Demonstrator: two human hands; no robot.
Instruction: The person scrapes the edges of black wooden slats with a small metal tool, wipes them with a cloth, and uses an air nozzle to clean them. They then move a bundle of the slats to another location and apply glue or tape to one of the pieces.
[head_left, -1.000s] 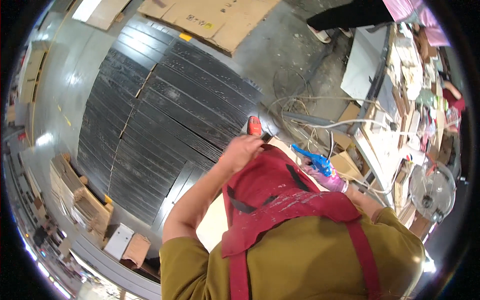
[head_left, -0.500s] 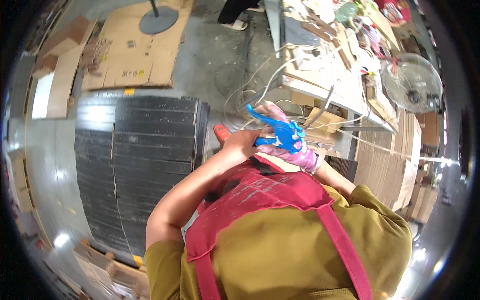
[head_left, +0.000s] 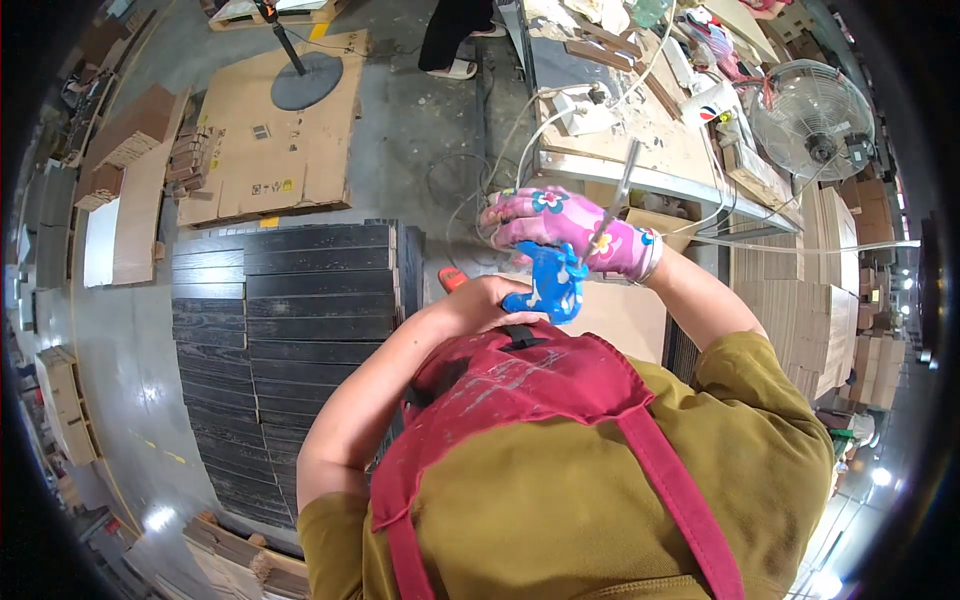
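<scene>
Far left of the left hand (head_left: 482, 299) lies a stack of black boards (head_left: 310, 300); just beyond that hand is a red shoe (head_left: 452, 279).

The left hand is bare and grasping the lower end of a blue tool (head_left: 553, 285), which sits in front of the red apron (head_left: 520, 375), between the two hands. The tool is blotched with pale marks, and its exact kind is hard to tell. It looks stiff and fairly light, probably hard plastic or painted metal, and not fragile. Any smooth coating could make it slippery, so its thick lower body, by the left fingers, seems the surest hold.

The right hand (head_left: 570, 232), in a pink flowered glove, curves over the tool's upper part; whether its fingers close on it I cannot tell. The cloth should add some grip. A slim metal rod (head_left: 620, 188) slants up across the glove; being thin, it looks a poorer place to hold.

Beyond the right hand stand a cluttered worktop (head_left: 650, 165) and, farther right, a fan (head_left: 812, 120).
</scene>
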